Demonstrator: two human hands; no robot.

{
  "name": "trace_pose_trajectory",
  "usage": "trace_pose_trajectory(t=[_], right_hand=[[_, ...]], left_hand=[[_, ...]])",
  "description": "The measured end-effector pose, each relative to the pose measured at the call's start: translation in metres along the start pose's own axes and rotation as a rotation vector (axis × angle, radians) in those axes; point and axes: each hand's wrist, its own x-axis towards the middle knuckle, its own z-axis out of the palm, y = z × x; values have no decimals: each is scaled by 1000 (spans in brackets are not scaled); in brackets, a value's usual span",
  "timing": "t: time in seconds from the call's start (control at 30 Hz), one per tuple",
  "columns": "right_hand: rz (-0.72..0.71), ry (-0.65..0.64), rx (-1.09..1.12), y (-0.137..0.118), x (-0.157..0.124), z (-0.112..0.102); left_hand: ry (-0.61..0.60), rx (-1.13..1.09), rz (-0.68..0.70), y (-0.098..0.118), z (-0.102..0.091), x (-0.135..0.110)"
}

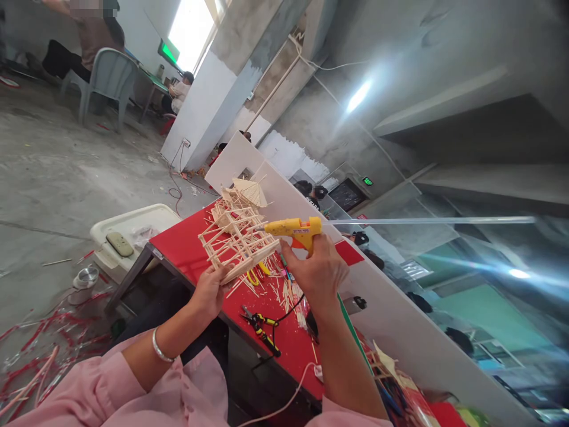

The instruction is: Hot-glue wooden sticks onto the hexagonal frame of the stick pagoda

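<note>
My left hand (208, 292) grips the lower edge of a wooden stick model (235, 234), a small lattice building with a fan-like roof, and holds it tilted above the red table (186, 246). My right hand (316, 271) is closed around a yellow glue gun (294, 228) whose nozzle points left into the model's frame. A long clear glue stick (427, 221) juts out of the gun's back to the right. A black cord runs from under my right hand down over the table.
Loose sticks, yellow scissors (255, 276) and black-and-yellow pliers (259, 325) lie on the table. A white partition board (391, 332) stands behind it. A white bin (133, 228) sits on the floor at left, with red scraps nearby. People sit on chairs far left.
</note>
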Motion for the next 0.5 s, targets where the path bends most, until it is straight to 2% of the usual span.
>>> trace_pose_trajectory(t=[0.5], right_hand=[[-38, -43, -31, -3, 1, 9]], left_hand=[[-9, 2, -2, 1, 0, 0]])
